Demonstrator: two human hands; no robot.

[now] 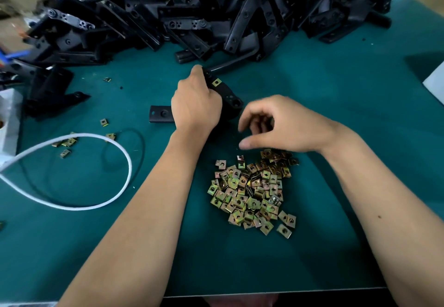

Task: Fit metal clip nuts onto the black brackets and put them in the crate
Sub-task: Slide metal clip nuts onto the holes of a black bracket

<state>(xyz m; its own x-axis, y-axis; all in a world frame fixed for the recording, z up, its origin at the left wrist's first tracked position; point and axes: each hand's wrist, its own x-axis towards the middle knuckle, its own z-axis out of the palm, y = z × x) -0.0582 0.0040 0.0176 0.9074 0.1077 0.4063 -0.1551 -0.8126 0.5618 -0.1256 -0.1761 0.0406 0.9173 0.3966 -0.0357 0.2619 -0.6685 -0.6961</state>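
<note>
Head view: left hand (195, 105) grips black bracket (228, 96) on green table (336, 90); one clip nut (216, 82) already sits on bracket. Right hand (271, 124) hovers just above clip nut pile (252, 191), fingers loosely curled, blurred, grasp unclear. Bracket heap (204, 11) at far edge. White cable (96, 174) loops at left beside stray nuts (66, 142).
</note>
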